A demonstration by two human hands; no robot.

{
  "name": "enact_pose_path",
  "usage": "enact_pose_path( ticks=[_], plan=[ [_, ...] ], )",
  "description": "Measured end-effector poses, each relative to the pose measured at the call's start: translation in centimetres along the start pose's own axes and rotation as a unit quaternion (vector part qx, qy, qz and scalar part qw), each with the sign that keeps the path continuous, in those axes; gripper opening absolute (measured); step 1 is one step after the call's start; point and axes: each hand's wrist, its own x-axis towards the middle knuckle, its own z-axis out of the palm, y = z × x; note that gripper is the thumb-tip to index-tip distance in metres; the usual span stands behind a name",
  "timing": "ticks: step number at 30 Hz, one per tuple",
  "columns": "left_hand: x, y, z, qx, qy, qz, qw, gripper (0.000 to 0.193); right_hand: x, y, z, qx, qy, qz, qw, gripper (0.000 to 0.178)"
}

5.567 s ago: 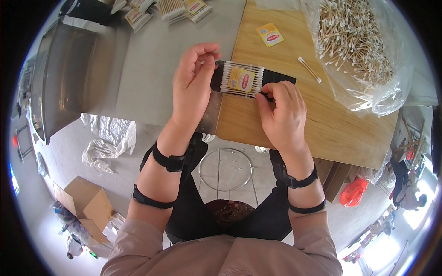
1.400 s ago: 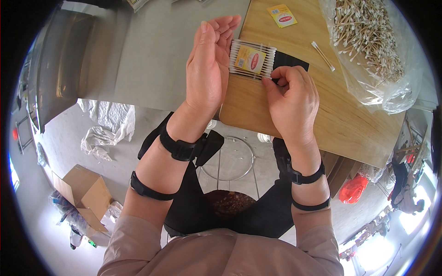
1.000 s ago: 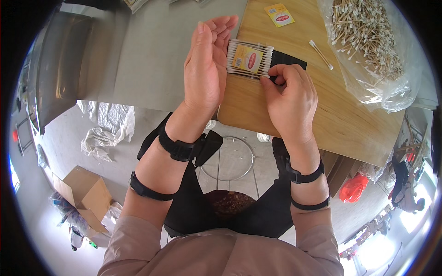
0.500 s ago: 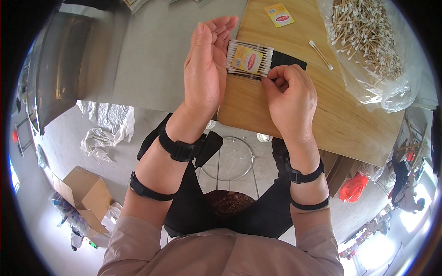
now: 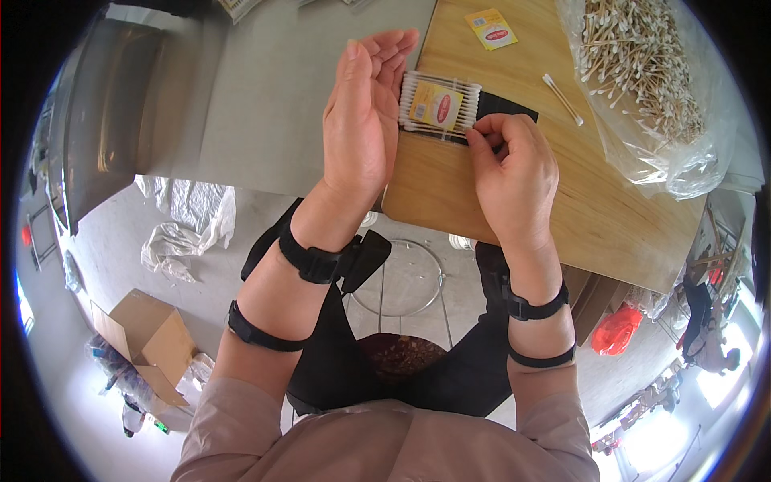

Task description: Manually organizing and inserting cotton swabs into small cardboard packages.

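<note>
While your left hand lies flat against the swab packet's left end, your right hand pinches its near right corner; packet's long axis runs left-right above the worktop.

Bright, even daylight, soft shadows only. Strongest light at lower right, blown out to white near the rim; a smaller overexposed patch at far left. Mild glare on the clear plastic bag and a sheen on the grey table. Centre is sharp; heavy fisheye bend and black vignette at the edges, where the floor goes soft.
</note>
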Motion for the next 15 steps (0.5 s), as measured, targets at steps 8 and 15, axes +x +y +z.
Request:
enact_pose_path(
  ticks=[8, 15],
  plan=[
    [0.1, 0.2, 0.2, -0.008, 0.005, -0.002, 1.0, 0.05, -0.3, 0.3, -0.2, -0.024, -0.026, -0.028, 0.999, 0.013],
    [0.2, 0.1, -0.2, 0.034, -0.021, 0.022, 0.999, 0.051, 0.2, 0.5, -1.3, -0.032, -0.022, -0.038, 0.999, 0.03]
  ],
)
